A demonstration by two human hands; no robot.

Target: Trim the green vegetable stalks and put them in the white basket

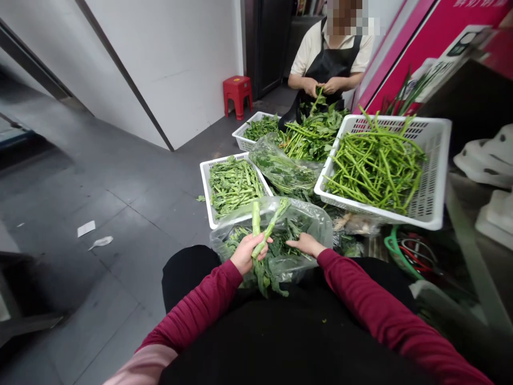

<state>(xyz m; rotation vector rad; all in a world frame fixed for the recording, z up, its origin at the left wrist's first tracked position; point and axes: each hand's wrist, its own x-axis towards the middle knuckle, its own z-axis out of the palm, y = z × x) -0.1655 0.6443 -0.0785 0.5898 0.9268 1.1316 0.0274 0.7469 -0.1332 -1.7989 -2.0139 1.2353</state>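
Left hand: the left hand [245, 254] is closed around two pale green stalks [256, 218], one upright, the other slanting across it, with leaves [265, 275] hanging below the fist.
Right hand: the right hand [308, 245] is at the greens in the bag, thumb pointing inward; its fingertips are hidden, so I cannot tell whether it grips anything.
Open bag: a clear plastic bag [320, 215] sits just in front of the person's lap, with dark leafy greens [294, 229] inside; the held stalks are over it.
Near basket: just beyond the bag, a white basket [206, 195] holds short cut stems [235, 187].
Right basket: a larger white basket [437, 174], tilted, holds long thin stems [377, 168].
Between the baskets: a second clear bag [280, 160] of greens, with a leafy heap [318, 133] behind it.
Across: a co-worker [339, 61] in a dark apron holds a leafy stem in both hands.
Floor: a red stool [237, 91] stands by the white wall.
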